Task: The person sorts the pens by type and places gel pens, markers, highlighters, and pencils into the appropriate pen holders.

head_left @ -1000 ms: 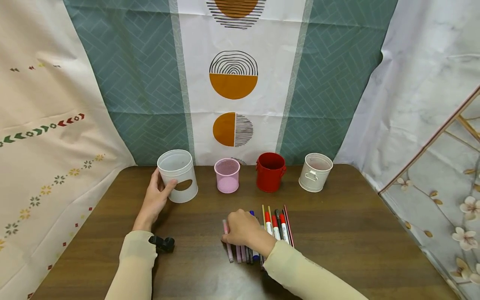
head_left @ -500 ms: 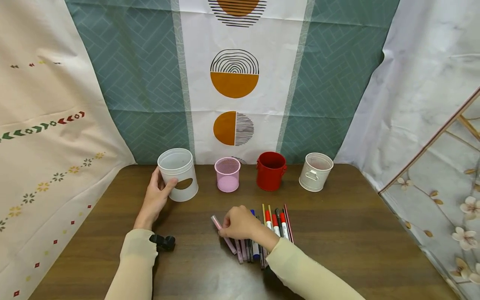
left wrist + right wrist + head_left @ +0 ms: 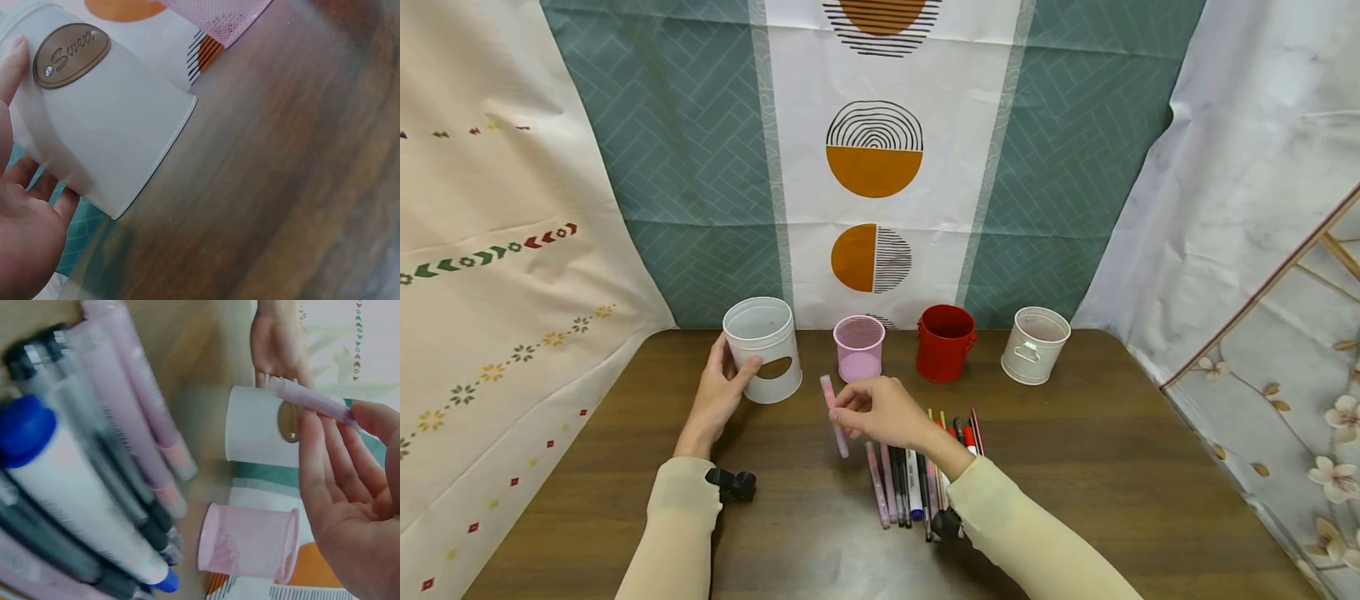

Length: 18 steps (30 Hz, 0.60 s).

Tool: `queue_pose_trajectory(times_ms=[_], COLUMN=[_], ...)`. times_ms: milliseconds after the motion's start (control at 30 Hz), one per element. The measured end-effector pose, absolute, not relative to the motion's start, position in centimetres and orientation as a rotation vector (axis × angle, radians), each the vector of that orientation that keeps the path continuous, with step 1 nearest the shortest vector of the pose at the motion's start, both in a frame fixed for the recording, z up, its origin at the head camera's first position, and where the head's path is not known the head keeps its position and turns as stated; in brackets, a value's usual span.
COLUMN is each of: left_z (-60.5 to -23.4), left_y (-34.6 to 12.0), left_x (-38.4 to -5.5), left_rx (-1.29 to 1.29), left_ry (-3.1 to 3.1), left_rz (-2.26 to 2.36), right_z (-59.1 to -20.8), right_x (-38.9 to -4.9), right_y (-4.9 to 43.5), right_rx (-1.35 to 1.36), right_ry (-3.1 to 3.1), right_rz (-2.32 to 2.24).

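My left hand (image 3: 718,396) holds the side of a white metal pot (image 3: 769,350), thumb in front and fingers around the back. An oval brown plate (image 3: 71,55) reading "Sweet" shows on that pot in the left wrist view. Between thumb and fingertips, my right hand (image 3: 880,410) pinches a pink pen (image 3: 836,421), lifted above the table and tilted. In the right wrist view the pen (image 3: 309,400) overlaps the white pot. Below the right hand lies a row of pens and markers (image 3: 916,483), partly hidden by the hand and forearm.
A pink mesh cup (image 3: 859,354), a red pot (image 3: 944,346) and a cream pot with handles (image 3: 1035,350) stand along the back of the brown table (image 3: 1075,483). A patterned cloth (image 3: 880,208) hangs right behind them.
The right hand has drawn the pink pen out of the row and raised it, moving it away from the body toward the cups. The left hand stays at the white pot.
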<state>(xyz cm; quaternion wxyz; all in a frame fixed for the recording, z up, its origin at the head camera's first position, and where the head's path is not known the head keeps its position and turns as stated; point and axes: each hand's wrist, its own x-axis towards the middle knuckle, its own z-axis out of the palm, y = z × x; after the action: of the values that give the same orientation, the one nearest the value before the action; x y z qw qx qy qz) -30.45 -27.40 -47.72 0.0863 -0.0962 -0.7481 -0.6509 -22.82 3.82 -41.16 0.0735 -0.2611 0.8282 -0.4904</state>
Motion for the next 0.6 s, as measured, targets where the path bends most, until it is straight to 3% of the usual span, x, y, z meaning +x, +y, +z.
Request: queue_pose_trajectory(times_ms=[267, 600], left_z=[-48.4, -48.9], left_y=[-27.3, -26.8], left_x=[-30.7, -30.6], left_rx=[-0.259, -0.225], left_ry=[-2.181, -2.090], left_rz=[-1.973, -1.996], right_z=[-39.1, -35.8], right_x=[-24.5, -27.5], right_y=[2.4, 0.7], right_rx=[-0.835, -0.840], right_ry=[2.441, 2.556], right_rz=[-1.786, -1.850])
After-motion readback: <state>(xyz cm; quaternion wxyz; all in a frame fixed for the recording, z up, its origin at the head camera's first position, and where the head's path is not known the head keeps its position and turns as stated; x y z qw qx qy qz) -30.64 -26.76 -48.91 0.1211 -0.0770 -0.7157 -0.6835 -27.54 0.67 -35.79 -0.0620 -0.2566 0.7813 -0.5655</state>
